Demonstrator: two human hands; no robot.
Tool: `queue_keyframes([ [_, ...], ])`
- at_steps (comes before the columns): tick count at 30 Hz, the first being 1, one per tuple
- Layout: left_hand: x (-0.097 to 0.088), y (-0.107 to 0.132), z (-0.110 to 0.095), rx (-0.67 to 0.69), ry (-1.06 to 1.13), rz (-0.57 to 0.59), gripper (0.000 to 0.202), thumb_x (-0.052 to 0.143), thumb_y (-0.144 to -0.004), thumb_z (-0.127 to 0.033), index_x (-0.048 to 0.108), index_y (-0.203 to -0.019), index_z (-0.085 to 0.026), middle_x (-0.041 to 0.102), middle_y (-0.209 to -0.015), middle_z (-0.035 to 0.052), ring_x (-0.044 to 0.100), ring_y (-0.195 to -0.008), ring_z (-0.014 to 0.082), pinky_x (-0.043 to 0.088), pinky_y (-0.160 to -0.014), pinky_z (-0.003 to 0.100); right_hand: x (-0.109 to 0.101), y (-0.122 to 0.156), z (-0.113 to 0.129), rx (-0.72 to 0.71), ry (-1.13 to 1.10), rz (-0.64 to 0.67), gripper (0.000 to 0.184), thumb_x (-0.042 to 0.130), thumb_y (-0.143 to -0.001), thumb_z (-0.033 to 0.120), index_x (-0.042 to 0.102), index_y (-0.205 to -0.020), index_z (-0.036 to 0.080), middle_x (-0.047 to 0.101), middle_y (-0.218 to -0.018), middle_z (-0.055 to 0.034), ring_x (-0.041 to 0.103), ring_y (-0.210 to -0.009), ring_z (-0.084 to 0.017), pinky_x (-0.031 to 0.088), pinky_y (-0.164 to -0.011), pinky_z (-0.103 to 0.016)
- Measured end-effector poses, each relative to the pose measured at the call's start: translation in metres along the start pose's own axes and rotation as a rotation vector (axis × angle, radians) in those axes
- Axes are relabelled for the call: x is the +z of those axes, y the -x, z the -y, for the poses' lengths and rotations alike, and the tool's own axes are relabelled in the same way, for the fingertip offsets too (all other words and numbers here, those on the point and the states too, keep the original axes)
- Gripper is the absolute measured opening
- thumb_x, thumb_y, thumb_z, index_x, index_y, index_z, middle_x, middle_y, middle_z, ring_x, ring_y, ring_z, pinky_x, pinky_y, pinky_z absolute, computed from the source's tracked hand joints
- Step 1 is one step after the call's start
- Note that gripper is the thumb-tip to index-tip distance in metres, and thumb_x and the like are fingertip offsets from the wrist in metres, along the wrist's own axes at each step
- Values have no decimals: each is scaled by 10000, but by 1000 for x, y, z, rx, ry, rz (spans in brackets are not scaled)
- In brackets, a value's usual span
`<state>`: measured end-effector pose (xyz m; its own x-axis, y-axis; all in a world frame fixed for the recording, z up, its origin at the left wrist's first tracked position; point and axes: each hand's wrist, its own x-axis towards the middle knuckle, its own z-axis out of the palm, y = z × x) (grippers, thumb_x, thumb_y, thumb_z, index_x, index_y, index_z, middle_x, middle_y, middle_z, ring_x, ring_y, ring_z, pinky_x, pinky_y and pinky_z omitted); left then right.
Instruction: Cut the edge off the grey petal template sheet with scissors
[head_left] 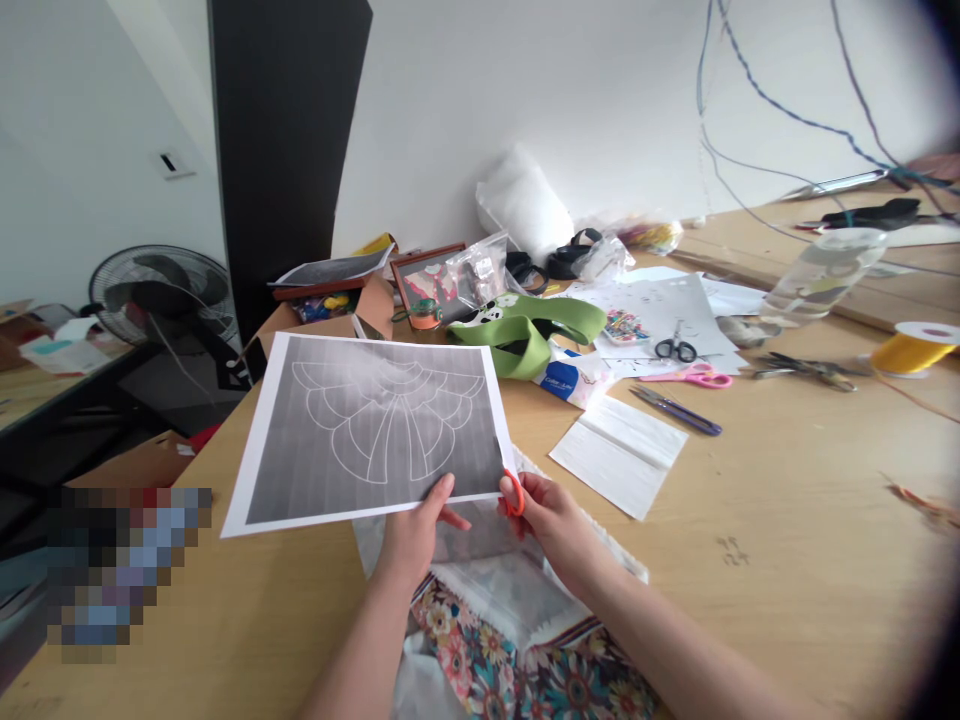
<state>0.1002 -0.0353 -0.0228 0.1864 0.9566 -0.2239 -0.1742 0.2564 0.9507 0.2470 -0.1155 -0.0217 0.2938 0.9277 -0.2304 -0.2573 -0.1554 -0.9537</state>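
My left hand (417, 535) pinches the near edge of a printed sheet (371, 425), grey with a white line drawing of petal shapes, and holds it up over the wooden table (787, 520). My right hand (544, 515) is closed on orange-handled scissors (513, 492), whose blades meet the sheet's right edge. Below both hands lies a clear plastic bag (510, 590) on floral fabric (525, 670).
A white folded paper (619, 455) lies right of the sheet. Farther back are pink scissors (694, 377), black scissors (675, 349), a purple pen (675, 410), green strap (525, 335), a yellow thread spool (911, 350), a plastic bottle (821, 275) and a cardboard box (337, 310). A fan (161, 295) stands left.
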Motion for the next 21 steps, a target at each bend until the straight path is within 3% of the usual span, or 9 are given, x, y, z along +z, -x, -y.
queue_keyframes([
  [4, 1, 0, -1, 3, 4, -4, 320, 869, -551, -364, 710, -718, -143, 672, -766, 13, 569, -482, 116, 535, -431, 265, 0, -1, -2, -2, 1, 2, 450, 634, -766, 623, 534, -662, 196, 474, -508, 37, 334, -477, -93, 225, -474, -257],
  [21, -2, -2, 1, -9, -9, 15, 331, 868, -574, -370, 715, -763, -146, 678, -786, 11, 587, -462, 125, 543, -440, 278, -3, -3, -1, 3, -34, 21, 441, 647, -779, 602, 543, -682, 185, 485, -529, 41, 355, -485, -86, 225, -504, -263],
])
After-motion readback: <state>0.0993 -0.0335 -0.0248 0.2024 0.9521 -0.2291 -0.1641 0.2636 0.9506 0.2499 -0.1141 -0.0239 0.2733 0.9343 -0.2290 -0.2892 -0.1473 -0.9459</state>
